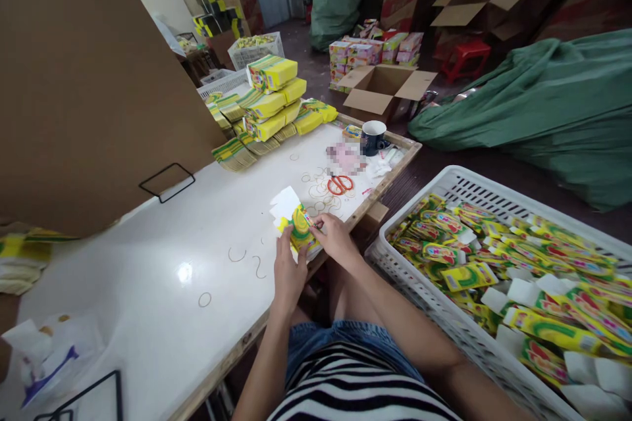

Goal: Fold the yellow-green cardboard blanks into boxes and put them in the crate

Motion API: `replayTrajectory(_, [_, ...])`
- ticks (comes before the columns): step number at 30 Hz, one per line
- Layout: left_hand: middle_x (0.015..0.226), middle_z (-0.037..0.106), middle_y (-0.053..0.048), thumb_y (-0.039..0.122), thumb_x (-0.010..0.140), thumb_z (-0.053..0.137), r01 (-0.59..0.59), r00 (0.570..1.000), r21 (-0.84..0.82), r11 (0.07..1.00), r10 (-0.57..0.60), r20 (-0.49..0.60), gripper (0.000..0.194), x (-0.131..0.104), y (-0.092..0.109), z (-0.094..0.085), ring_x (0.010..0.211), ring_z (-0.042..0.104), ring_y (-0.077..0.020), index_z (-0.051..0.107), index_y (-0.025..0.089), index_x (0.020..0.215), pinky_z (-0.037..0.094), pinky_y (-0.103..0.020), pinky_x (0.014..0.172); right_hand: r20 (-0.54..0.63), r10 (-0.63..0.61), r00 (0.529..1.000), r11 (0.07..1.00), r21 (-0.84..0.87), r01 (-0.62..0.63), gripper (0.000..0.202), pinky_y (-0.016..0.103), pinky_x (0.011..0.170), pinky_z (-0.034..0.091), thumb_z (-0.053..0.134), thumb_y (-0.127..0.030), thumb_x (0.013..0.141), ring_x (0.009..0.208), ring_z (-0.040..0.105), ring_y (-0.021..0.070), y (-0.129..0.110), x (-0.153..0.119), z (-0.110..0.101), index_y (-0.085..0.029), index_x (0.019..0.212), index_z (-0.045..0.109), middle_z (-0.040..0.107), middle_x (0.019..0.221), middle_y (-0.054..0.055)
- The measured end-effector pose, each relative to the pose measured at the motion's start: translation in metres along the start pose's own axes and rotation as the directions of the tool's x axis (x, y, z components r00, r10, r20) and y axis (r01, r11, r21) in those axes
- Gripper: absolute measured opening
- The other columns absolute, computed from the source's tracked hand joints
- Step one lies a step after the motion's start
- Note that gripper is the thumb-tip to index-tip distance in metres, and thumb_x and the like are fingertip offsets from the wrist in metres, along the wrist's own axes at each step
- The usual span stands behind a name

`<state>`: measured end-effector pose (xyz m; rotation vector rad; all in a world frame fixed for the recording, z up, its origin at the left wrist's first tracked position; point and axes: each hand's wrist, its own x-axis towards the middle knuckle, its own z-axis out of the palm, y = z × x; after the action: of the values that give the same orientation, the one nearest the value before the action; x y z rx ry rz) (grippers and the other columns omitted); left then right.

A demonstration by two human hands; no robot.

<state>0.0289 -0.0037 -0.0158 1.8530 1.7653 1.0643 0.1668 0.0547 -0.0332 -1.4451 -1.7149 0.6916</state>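
Yellow carton [300, 226] in left hand [289, 271] and right hand [336, 238], white flaps [285, 201] outward, long axis slanting away-left

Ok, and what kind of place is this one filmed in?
Probably a small packaging workshop: a slotted white crate full of folded yellow cartons, bundled flat cartons stacked on the table, and an open cardboard box on the floor.

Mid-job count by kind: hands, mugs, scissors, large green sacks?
Hands: 2 (left hand, right hand)
Mug: 1
Scissors: 1 pair
Large green sacks: 2 (back sack, right-side sack)
Total: 6
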Motion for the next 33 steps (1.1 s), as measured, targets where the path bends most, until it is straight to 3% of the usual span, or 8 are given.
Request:
replayTrajectory(4, [0.14, 0.053, -0.016, 0.027, 0.09, 0.053, 0.017, 0.999, -0.004, 1.0, -0.017, 0.046, 0.046, 0.003, -0.004, 0.001, 0.131, 0.049, -0.0298, 0.045, 0.018, 0.135, 0.04, -0.049, 0.108, -0.037, -0.012, 0.999, 0.999, 0.037, 0.013, 0.003, 0.034, 0.079, 0.048, 0.059, -0.017, 0.085, 0.084, 0.062, 0.0217, -0.005, -0.004, -0.003, -0.018, 0.087, 0.061, 0.066, 0.088, 0.007])
replayTrajectory(10, [0.145, 0.045, -0.016, 0.026, 0.089, 0.053, 0.016, 0.999, -0.092, 0.996, -0.019, -0.04, 0.048, 0.008, -0.009, 0.001, 0.137, 0.042, -0.0264, 0.042, 0.017, 0.135, 0.034, -0.044, 0.114, -0.113, -0.058, 0.992, 0.986, 0.151, 0.074, 0.005, 0.036, 0.082, 0.047, 0.059, -0.019, 0.085, 0.087, 0.06, 0.0234, -0.013, -0.007, -0.009, -0.019, 0.085, 0.063, 0.067, 0.087, 0.007])
replayTrajectory(16, [0.149, 0.04, -0.018, 0.027, 0.09, 0.051, 0.061, 0.998, -0.02, 0.998, -0.061, -0.008, 0.047, 0.013, -0.016, -0.001, 0.139, 0.039, -0.0281, 0.043, 0.017, 0.135, 0.031, -0.049, 0.114, -0.084, 0.145, 0.986, 0.913, 0.396, -0.1, 0.013, 0.029, 0.067, 0.045, 0.061, -0.027, 0.078, 0.068, 0.055, 0.017, -0.001, -0.009, -0.002, -0.019, 0.083, 0.069, 0.067, 0.081, 0.004])
replayTrajectory(20, [0.145, 0.047, -0.018, 0.026, 0.091, 0.047, 0.048, 0.999, 0.037, 0.998, -0.048, 0.02, 0.043, 0.015, -0.019, -0.002, 0.14, 0.038, -0.0282, 0.045, 0.018, 0.133, 0.013, -0.057, 0.118, -0.032, 0.218, 0.975, 0.856, 0.486, -0.176, 0.025, 0.026, 0.055, 0.042, 0.06, -0.038, 0.077, 0.055, 0.049, 0.0135, 0.014, -0.009, 0.004, -0.016, 0.084, 0.07, 0.069, 0.076, 0.004])
replayTrajectory(24, [0.137, 0.056, -0.017, 0.026, 0.092, 0.046, 0.074, 0.997, 0.014, 0.997, -0.074, 0.022, 0.044, 0.017, -0.018, -0.001, 0.134, 0.047, -0.0271, 0.04, 0.019, 0.135, 0.01, -0.059, 0.118, 0.018, 0.247, 0.969, 0.811, 0.543, -0.217, 0.031, 0.027, 0.057, 0.044, 0.061, -0.044, 0.074, 0.057, 0.052, 0.0145, 0.023, -0.007, 0.005, -0.016, 0.083, 0.07, 0.069, 0.074, 0.004])
replayTrajectory(27, [0.141, 0.053, -0.015, 0.026, 0.091, 0.048, 0.057, 0.998, 0.021, 0.998, -0.057, 0.02, 0.029, 0.017, -0.014, 0.0, 0.144, 0.029, -0.0304, 0.055, 0.021, 0.119, 0.007, -0.063, 0.116, 0.046, 0.248, 0.968, 0.797, 0.558, -0.23, 0.029, 0.028, 0.06, 0.045, 0.061, -0.043, 0.073, 0.06, 0.054, 0.0152, 0.024, -0.005, 0.004, -0.017, 0.08, 0.069, 0.07, 0.076, 0.004])
replayTrajectory(29, [0.142, 0.051, -0.014, 0.028, 0.089, 0.052, 0.053, 0.998, -0.021, 0.998, -0.054, -0.033, 0.019, 0.017, -0.009, -0.002, 0.147, 0.023, -0.0319, 0.064, 0.02, 0.101, 0.01, -0.061, 0.116, 0.06, 0.241, 0.969, 0.794, 0.561, -0.232, 0.027, 0.029, 0.063, 0.045, 0.062, -0.042, 0.073, 0.061, 0.055, 0.0155, 0.022, -0.005, 0.003, -0.017, 0.08, 0.069, 0.07, 0.077, 0.004])
replayTrajectory(33, [0.111, 0.066, -0.014, 0.042, 0.084, 0.058, 0.122, 0.982, -0.263, 0.957, -0.155, -0.11, 0.025, 0.019, 0.001, -0.011, 0.116, 0.056, -0.0296, 0.067, 0.018, 0.086, 0.037, -0.05, 0.105, 0.091, 0.213, 0.973, 0.791, 0.568, -0.226, 0.026, 0.029, 0.066, 0.044, 0.063, -0.042, 0.074, 0.064, 0.054, 0.0154, 0.018, -0.007, 0.001, -0.018, 0.082, 0.07, 0.07, 0.079, 0.003])
